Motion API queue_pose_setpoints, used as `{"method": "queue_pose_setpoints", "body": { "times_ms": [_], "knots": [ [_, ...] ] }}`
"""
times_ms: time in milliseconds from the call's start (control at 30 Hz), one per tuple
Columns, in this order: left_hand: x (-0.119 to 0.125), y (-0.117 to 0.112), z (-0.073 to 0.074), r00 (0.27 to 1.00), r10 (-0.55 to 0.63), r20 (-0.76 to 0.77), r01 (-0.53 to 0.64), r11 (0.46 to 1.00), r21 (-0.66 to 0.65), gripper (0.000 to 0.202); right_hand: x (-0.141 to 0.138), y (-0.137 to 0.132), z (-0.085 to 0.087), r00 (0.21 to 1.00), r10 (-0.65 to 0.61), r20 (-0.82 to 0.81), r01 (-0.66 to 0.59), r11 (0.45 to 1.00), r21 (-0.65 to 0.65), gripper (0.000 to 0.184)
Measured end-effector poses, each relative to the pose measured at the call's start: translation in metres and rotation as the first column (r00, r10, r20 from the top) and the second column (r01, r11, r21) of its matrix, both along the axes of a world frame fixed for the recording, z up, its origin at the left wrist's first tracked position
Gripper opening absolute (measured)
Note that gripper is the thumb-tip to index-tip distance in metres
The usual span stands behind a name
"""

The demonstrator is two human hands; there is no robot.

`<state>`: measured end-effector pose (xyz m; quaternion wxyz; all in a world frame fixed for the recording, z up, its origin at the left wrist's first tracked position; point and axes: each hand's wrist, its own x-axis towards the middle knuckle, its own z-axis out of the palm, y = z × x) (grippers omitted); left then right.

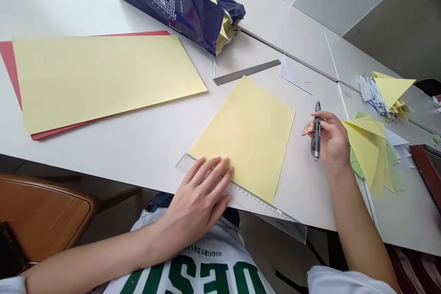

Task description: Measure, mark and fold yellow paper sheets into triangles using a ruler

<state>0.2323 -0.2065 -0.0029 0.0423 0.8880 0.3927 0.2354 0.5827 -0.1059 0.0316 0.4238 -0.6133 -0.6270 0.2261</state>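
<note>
My left hand [205, 193] lies flat with its fingers stretched out, pressing on a clear plastic ruler [263, 203] and on the near edge of a yellow sheet of paper [250, 133]. The ruler runs along that near edge, close to the table's front. Part of it is hidden under my fingers. My right hand [332, 140] is raised to the right of the sheet, its fingers closed around a dark grey pen [316, 133]. The pen stands nearly upright and does not touch the paper.
Large yellow sheets [110, 78] lie over red ones [8, 66] at left. Behind are a blue plastic package [179, 4], a metal ruler [246, 72] and a white paper piece [292, 73]. Cut yellow pieces [368, 147] lie at right. A brown chair [41, 211] stands front left.
</note>
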Motion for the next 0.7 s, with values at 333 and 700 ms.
{"method": "queue_pose_setpoints", "body": {
  "times_ms": [333,700],
  "knots": [
    [0.001,0.004,0.002,0.999,-0.035,-0.004,0.035,0.999,-0.001,0.044,-0.113,-0.053,0.022,0.664,0.261,-0.701,-0.432,0.899,-0.074,0.036],
    [0.001,0.006,-0.001,0.998,-0.054,-0.011,0.054,0.998,0.012,0.050,-0.112,-0.085,-0.001,0.665,0.285,-0.690,-0.480,0.871,-0.103,0.033]
  ]
}}
